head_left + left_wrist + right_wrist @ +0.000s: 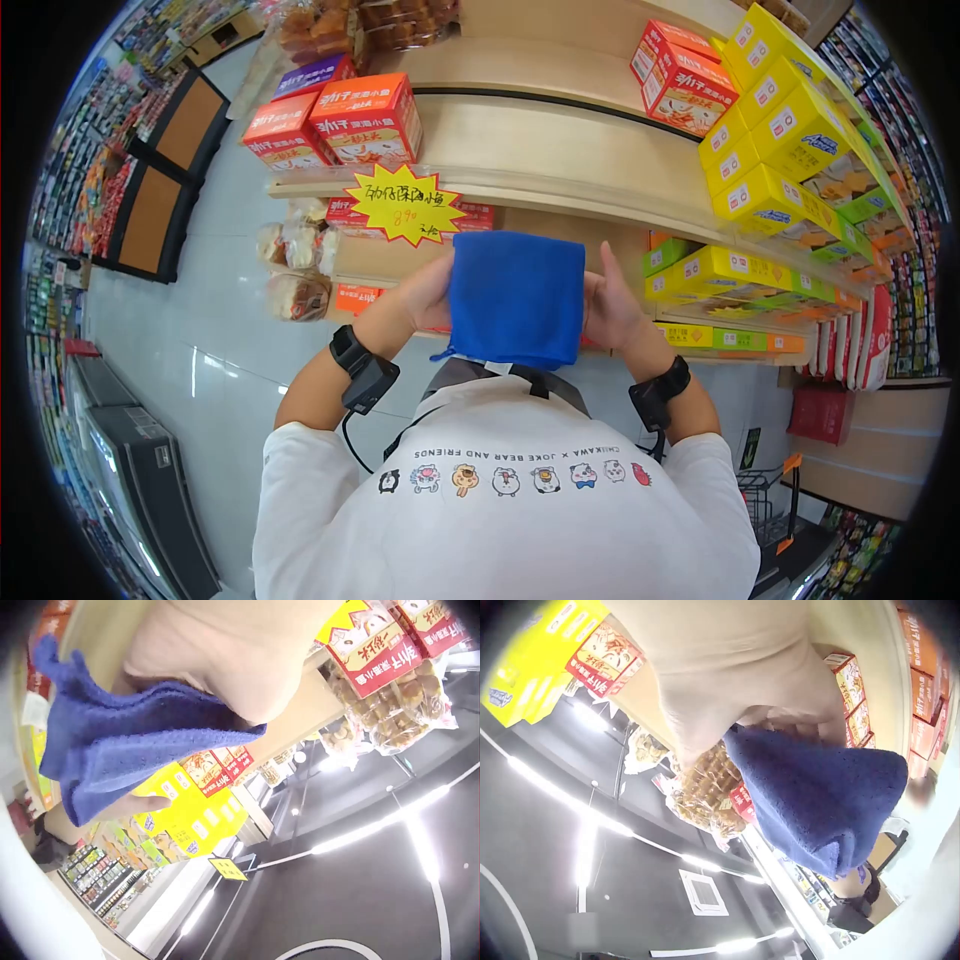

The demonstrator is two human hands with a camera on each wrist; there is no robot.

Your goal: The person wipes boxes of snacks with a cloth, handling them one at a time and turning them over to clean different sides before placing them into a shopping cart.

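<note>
A folded blue cloth [517, 298] with a soft, fuzzy surface is held up in front of the person's waist. My left hand [428, 292] grips its left side, and the cloth covers most of those fingers. On the opposite side my right hand [612, 308] holds it, with the thumb pointing up beside the edge and the fingers tucked behind. In the left wrist view the cloth [135, 742] hangs in loose layers under the palm. The right wrist view shows the fingers curled behind the cloth [817, 795].
Wooden store shelves [540, 140] stand in front. They bear red snack boxes [368, 120], yellow cartons [800, 130] and bagged bread [300, 292]. A yellow starburst price sign [405, 205] juts out near the left hand. A shopping cart [765, 500] is at the lower right.
</note>
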